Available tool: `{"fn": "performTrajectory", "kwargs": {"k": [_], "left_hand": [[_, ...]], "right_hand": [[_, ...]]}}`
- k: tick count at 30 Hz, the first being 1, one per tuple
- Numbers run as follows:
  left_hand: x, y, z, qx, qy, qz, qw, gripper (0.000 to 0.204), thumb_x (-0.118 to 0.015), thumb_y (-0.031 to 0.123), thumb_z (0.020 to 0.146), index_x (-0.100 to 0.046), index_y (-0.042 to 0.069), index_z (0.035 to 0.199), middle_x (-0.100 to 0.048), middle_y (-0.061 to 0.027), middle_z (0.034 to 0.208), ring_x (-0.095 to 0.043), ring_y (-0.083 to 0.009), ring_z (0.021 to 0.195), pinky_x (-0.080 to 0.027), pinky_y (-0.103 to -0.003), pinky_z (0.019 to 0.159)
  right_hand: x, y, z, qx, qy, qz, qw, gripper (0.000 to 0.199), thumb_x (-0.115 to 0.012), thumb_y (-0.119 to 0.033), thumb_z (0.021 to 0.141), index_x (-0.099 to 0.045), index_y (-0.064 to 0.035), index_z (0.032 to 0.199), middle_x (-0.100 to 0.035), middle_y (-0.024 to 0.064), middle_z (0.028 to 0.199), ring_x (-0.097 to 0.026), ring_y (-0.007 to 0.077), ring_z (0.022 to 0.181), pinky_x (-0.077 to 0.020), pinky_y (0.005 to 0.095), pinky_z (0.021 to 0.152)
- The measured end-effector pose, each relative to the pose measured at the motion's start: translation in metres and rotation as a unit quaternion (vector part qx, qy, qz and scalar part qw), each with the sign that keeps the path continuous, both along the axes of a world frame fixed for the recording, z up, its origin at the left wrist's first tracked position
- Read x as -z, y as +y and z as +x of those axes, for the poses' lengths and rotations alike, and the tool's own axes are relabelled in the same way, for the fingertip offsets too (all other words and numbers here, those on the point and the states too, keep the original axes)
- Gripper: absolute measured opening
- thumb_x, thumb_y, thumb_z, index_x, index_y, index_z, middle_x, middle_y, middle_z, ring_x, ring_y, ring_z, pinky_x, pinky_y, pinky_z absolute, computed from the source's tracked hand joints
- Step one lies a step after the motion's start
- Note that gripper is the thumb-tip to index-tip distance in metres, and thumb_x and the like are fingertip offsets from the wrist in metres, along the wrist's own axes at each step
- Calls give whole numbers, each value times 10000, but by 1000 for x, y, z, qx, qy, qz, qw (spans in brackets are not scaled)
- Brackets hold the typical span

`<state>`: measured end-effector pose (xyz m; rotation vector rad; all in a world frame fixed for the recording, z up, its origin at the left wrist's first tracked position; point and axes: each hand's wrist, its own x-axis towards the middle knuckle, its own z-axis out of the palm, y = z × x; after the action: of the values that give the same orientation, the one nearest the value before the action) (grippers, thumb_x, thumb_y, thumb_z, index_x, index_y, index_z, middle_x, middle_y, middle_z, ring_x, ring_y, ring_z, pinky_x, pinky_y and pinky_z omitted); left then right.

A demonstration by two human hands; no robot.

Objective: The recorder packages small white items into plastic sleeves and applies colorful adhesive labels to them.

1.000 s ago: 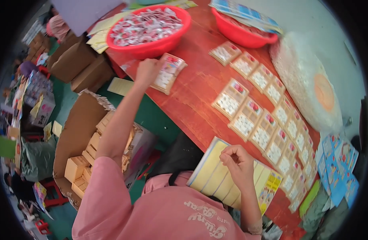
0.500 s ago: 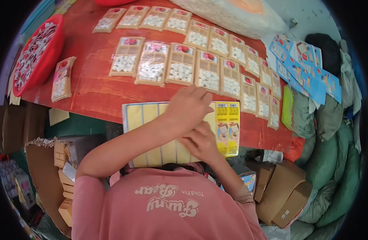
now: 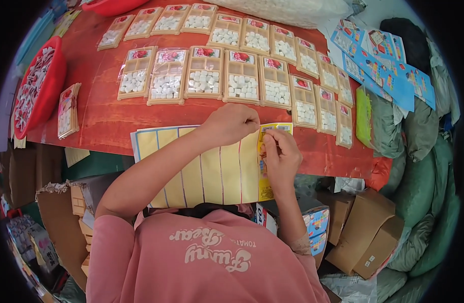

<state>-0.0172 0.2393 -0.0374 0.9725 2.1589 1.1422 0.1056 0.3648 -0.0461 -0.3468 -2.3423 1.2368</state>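
Observation:
A sheet of yellow backing paper (image 3: 191,174), ruled into columns, lies over the table's near edge towards my lap. Yellow printed stickers (image 3: 266,191) run down its right end. My left hand (image 3: 233,123) is closed at the sheet's top edge, left of the stickers; what its fingertips hold, if anything, is hidden. Thumb and forefinger of my right hand (image 3: 282,154) pinch at the top of the stickers, and that hand covers much of them. Beyond my hands stand rows of wooden-coloured compartment trays (image 3: 242,81) holding white pieces, each with a red-fruit label.
A red basin (image 3: 45,96) of small packets stands at the left beside a separate stack of trays (image 3: 68,111). Blue printed cards (image 3: 383,70) lie at the right, near green sacks (image 3: 423,197). Open cardboard boxes (image 3: 360,232) flank me below the red table (image 3: 103,108).
My hands have come apart from over the middle of the sheet. Both are now at its right end, the right hand higher up on the stickers. The view has shifted slightly.

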Motion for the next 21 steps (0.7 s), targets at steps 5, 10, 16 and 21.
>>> {"fn": "performTrajectory", "kwargs": {"k": [5,10,16,21], "left_hand": [[2,0,4,-11,-37,-1,999,235,-498,260,820,-627,71,877,-628,-76,871,-597,-270,795,-461,-393,684],[-1,-2,17,-33,53,42,997,143,-543,159,815,-597,39,871,-586,-85,792,-574,-252,735,-439,-342,634],[1,-2,25,-51,106,87,989,102,-539,143,809,-597,64,840,-578,-68,801,-571,-276,739,-435,-371,601],[3,-4,20,-41,80,94,992,115,-557,165,799,-605,69,839,-589,-68,793,-578,-260,722,-439,-364,590]], "right_hand": [[-6,-9,-8,42,2,26,999,96,-593,-11,777,-627,31,856,-635,139,836,-626,229,735,-491,293,667],[-6,-15,-11,72,-17,-36,997,86,-613,-11,747,-619,28,823,-631,125,786,-611,190,651,-488,274,606],[1,-19,-14,110,8,26,994,50,-610,25,696,-583,4,731,-596,83,705,-561,145,566,-461,254,532],[-2,-16,-6,125,-7,-170,977,21,-590,11,741,-575,1,752,-598,47,698,-552,93,578,-453,229,524]]}}
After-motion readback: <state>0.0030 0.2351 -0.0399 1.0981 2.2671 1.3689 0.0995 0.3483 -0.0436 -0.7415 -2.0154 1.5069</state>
